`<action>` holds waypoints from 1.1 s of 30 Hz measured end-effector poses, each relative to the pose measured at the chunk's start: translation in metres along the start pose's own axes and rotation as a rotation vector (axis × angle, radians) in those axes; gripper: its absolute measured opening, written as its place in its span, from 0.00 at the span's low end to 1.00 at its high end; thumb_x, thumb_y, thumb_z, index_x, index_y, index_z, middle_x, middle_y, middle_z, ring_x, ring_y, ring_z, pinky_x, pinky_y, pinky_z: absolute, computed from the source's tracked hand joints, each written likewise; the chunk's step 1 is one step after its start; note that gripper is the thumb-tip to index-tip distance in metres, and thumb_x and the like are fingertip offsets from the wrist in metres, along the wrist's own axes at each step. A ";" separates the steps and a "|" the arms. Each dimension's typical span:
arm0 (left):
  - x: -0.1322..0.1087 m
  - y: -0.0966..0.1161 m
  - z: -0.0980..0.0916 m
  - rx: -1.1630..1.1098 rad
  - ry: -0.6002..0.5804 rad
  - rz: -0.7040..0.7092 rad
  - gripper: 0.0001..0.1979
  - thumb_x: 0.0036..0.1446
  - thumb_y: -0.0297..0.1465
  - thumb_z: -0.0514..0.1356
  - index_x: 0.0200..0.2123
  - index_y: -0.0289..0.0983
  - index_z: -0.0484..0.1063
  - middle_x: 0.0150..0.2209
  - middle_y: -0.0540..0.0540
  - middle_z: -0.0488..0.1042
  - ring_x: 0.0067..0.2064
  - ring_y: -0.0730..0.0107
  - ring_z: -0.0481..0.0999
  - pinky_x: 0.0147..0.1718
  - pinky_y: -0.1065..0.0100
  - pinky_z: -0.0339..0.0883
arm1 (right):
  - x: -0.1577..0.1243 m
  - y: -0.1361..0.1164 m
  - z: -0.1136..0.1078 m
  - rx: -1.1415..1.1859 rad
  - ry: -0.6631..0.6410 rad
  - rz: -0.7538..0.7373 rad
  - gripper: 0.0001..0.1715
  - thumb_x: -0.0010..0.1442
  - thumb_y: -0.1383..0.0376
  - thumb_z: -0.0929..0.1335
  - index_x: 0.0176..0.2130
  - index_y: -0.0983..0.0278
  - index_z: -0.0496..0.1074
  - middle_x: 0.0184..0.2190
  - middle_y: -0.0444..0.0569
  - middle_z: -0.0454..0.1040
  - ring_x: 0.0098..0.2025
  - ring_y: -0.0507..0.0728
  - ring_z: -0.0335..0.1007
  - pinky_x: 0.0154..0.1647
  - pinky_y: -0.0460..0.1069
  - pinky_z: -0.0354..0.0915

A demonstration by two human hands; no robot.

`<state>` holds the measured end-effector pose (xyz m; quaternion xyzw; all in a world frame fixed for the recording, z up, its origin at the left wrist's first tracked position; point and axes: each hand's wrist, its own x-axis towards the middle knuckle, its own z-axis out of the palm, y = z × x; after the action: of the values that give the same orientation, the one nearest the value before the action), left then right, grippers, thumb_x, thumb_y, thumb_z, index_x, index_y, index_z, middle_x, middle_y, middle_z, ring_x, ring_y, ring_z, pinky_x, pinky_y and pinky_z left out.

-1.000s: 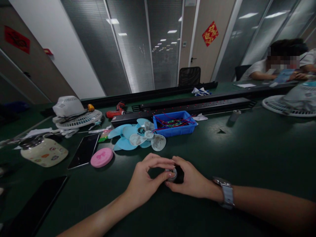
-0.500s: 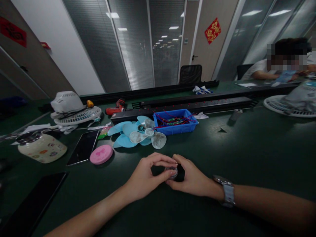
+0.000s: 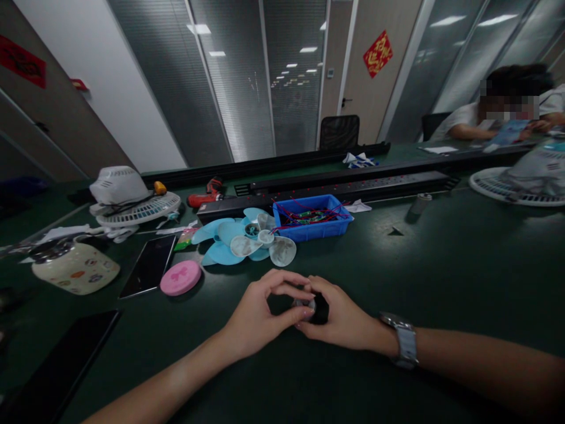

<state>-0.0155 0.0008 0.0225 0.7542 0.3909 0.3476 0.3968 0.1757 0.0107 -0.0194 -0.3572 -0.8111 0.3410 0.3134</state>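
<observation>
Near the front middle of the table, my left hand (image 3: 267, 312) and my right hand (image 3: 339, 315) meet around a small round greyish piece (image 3: 308, 306). The left thumb and fingers close on it from the left. The right thumb and fingers curl about it from the other side, fingertips touching the left ones. Much of the piece is hidden by the fingers, and its exact kind does not show. A watch is on my right wrist. Beyond the hands lie blue fan blades (image 3: 229, 238) and a smaller translucent fan blade piece (image 3: 282, 250).
A blue bin (image 3: 315, 229) of wires stands behind the blades. To the left are a pink round case (image 3: 180, 278), a phone (image 3: 148, 265), a cream jug (image 3: 77, 268) and a fan head (image 3: 119, 188). A red drill (image 3: 205, 194) and small cylinder (image 3: 422, 203) lie farther back. A person (image 3: 468, 123) sits far right.
The fingers have shifted slightly around the small round piece, and the left fingers sit a little higher. Both hands stay in the same place; the view has moved slightly.
</observation>
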 end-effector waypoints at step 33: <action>-0.008 -0.006 0.010 0.212 0.241 0.064 0.07 0.54 0.26 0.64 0.36 0.39 0.70 0.37 0.48 0.78 0.39 0.65 0.79 0.42 0.64 0.68 | 0.000 -0.002 -0.002 -0.024 -0.038 0.032 0.15 0.49 0.62 0.74 0.35 0.62 0.68 0.35 0.44 0.70 0.38 0.55 0.65 0.38 0.49 0.60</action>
<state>-0.0128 -0.0072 0.0106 0.7568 0.4458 0.4050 0.2540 0.1765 0.0101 -0.0169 -0.3670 -0.8152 0.3431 0.2882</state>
